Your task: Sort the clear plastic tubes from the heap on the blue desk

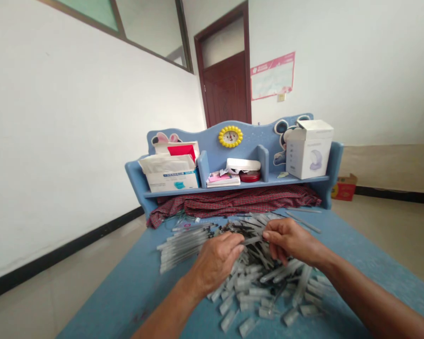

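Between my two hands lies a translucent pen barrel, one end at each hand's fingers. My left hand is closed around its left end, with the fingertips partly hidden. My right hand pinches the other end between thumb and forefinger. Under and around both hands spreads a loose heap of translucent barrels and thin black pen parts. Nearer to me are many short translucent pen caps. Left of my left hand, similar translucent pens lie side by side in a stack, their dark ends pointing right.
Behind the heap, a checked cloth is tucked under the blue desk's shelf. On that shelf stand a mask box, papers, a red round tin and a white carton. A yellow clock is on the backboard.
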The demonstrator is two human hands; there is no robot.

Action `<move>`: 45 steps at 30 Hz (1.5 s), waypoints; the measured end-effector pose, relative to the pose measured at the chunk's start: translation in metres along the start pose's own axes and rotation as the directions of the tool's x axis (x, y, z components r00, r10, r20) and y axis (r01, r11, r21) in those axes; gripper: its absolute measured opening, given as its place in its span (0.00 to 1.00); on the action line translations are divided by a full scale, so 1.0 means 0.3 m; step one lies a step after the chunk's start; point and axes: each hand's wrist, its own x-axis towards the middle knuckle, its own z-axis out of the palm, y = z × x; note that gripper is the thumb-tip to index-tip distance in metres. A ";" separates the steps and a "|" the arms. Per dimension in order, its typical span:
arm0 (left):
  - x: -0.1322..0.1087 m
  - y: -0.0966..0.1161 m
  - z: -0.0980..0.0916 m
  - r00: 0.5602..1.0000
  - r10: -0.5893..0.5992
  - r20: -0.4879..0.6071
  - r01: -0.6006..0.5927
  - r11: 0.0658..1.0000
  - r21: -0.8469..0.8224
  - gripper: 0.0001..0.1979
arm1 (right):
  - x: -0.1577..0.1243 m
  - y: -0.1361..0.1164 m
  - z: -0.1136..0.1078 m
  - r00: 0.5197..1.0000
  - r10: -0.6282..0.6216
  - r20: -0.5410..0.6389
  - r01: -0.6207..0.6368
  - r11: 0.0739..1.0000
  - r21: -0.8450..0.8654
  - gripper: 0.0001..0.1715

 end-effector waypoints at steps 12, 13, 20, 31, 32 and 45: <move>-0.018 -0.025 0.036 0.998 0.043 -0.053 -0.043 0.999 0.000 0.12 | 0.008 -0.003 0.016 0.994 -0.073 -0.082 0.062 0.991 -0.119 0.11; -0.019 -0.023 0.035 0.997 0.047 -0.060 -0.047 0.999 0.005 0.13 | 0.007 -0.004 0.019 0.994 -0.060 -0.095 0.043 0.985 -0.166 0.14; -0.028 -0.018 0.033 0.999 0.022 -0.036 -0.022 1.000 0.011 0.12 | -0.004 -0.019 0.026 0.998 -0.053 -0.026 0.052 0.998 -0.020 0.17; -0.039 -0.015 0.040 0.997 0.007 -0.071 -0.012 0.997 -0.074 0.10 | -0.017 -0.016 0.035 1.000 -0.016 -0.002 0.016 1.000 -0.019 0.14; -0.041 -0.015 0.042 0.997 0.005 -0.073 -0.011 0.997 -0.076 0.10 | -0.017 -0.016 0.034 1.000 -0.018 -0.006 0.018 0.999 -0.030 0.14; -0.046 -0.003 0.041 0.998 -0.008 -0.065 0.001 0.995 -0.101 0.10 | -0.023 -0.016 0.039 1.000 0.007 -0.009 -0.007 1.000 -0.007 0.18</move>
